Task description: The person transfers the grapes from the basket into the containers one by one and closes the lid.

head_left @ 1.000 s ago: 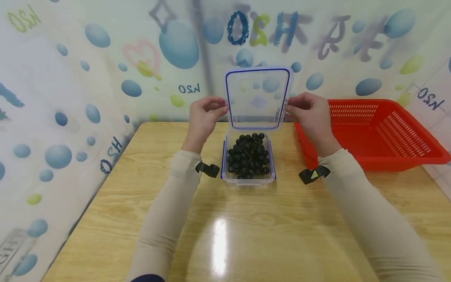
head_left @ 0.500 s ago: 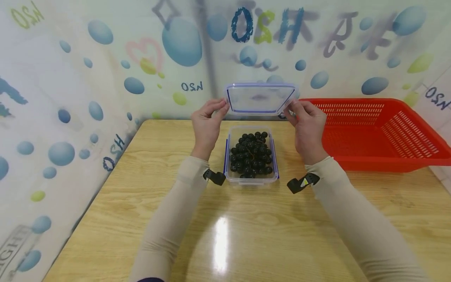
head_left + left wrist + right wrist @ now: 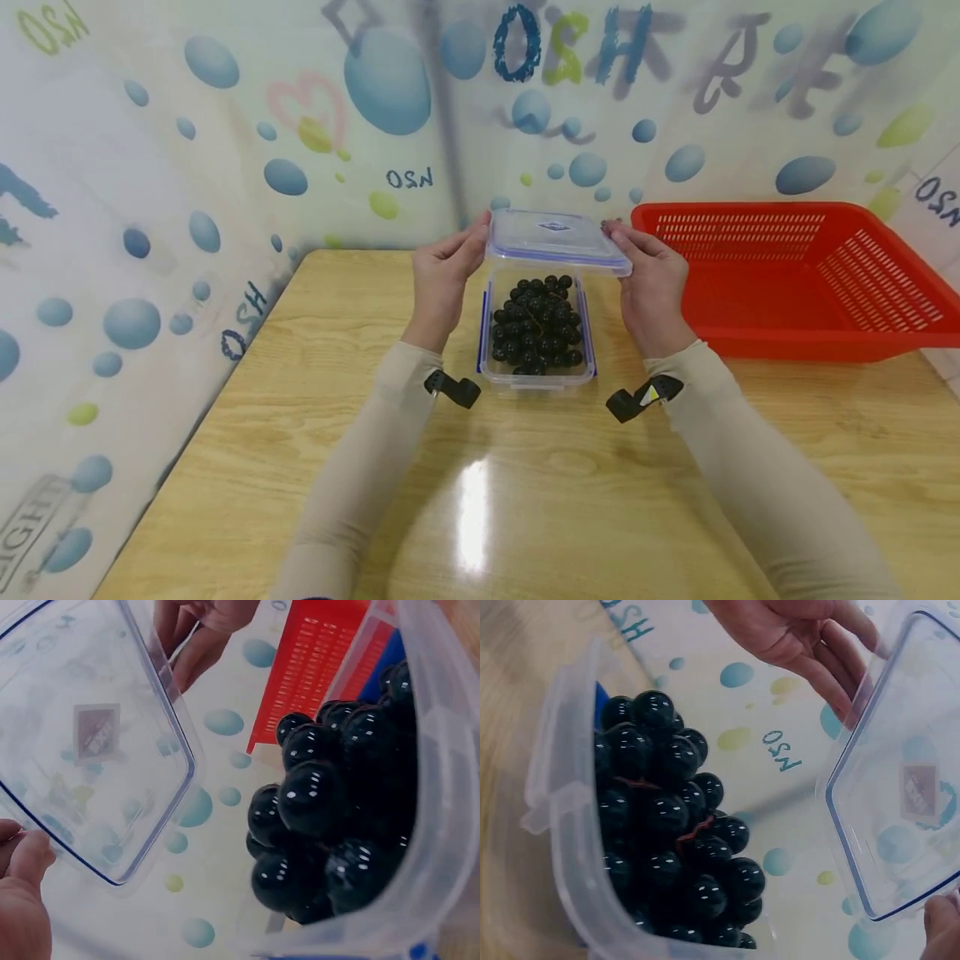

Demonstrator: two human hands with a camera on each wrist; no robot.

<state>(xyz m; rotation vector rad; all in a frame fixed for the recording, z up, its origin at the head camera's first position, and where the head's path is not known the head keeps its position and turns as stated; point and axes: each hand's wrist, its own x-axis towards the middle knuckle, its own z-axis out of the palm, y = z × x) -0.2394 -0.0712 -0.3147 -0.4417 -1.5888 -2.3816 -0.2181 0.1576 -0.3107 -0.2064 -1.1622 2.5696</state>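
Note:
A clear plastic lid (image 3: 555, 235) with a blue seal is held above the back of a clear food container (image 3: 538, 381). My left hand (image 3: 444, 279) pinches the lid's left edge, and my right hand (image 3: 654, 283) pinches its right edge. Dark grapes (image 3: 536, 325) on their stems fill the container, which stands on the table with blue clips along its sides. In the left wrist view the lid (image 3: 97, 750) shows its underside, apart from the grapes (image 3: 315, 802). From the right wrist, the left hand's fingers (image 3: 832, 682) show at the lid's far edge.
A red perforated plastic basket (image 3: 795, 308) stands on the right of the wooden table (image 3: 315, 333), just beyond the right hand. Behind the table hangs a patterned cloth (image 3: 390, 83) with blue dots and letters.
Both hands have tilted the lid from upright to nearly flat and lowered it, so its top now faces up over the container's back. The container and basket have stayed in place.

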